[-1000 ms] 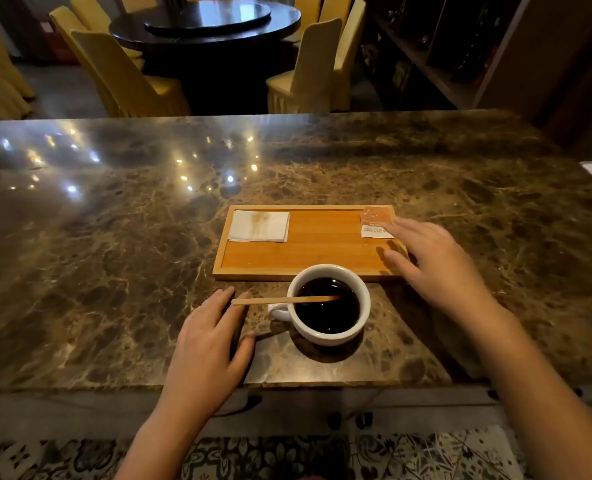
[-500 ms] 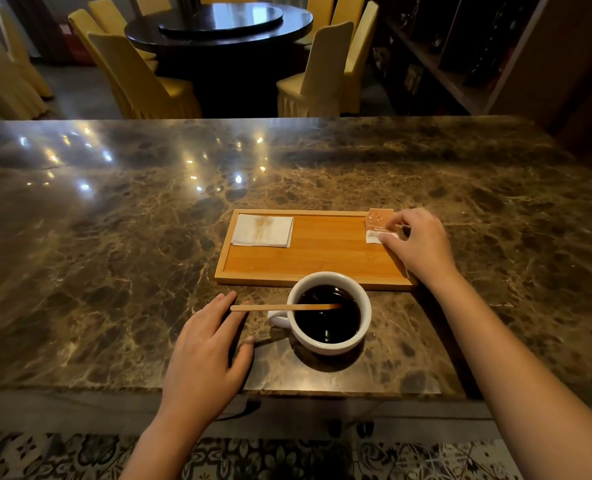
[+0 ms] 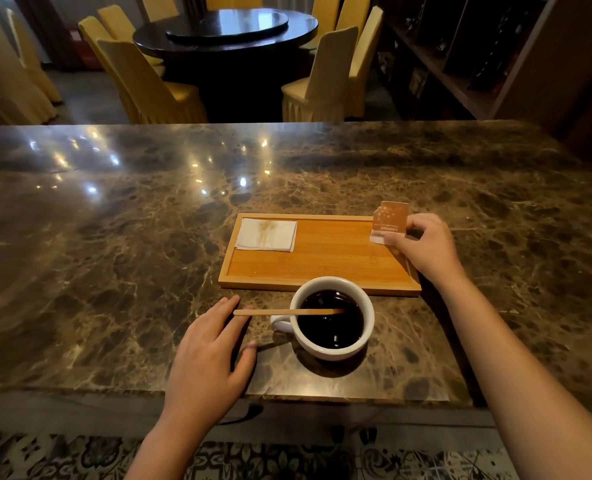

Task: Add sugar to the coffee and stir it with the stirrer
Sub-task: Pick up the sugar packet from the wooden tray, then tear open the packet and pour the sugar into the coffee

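A white cup (image 3: 334,344) full of black coffee stands on the marble counter, handle to the left. A wooden stirrer (image 3: 287,312) lies across its rim, one end in the coffee, the other sticking out left. My left hand (image 3: 207,358) rests flat on the counter beside the cup, fingers apart, fingertips under the stirrer's free end. My right hand (image 3: 426,247) pinches a brown and white sugar packet (image 3: 389,221), tilted upright above the right far corner of the wooden tray (image 3: 322,265).
A folded white napkin (image 3: 266,234) with a brown stain lies at the tray's left far corner. The marble counter (image 3: 114,237) stretches wide on all sides. Behind it stand yellow chairs (image 3: 149,84), a dark round table (image 3: 225,32) and shelving (image 3: 460,57) at right.
My right hand has closed on the sugar packet and lifted it off the tray, tilting it upright. The left hand, cup and stirrer have stayed in place.
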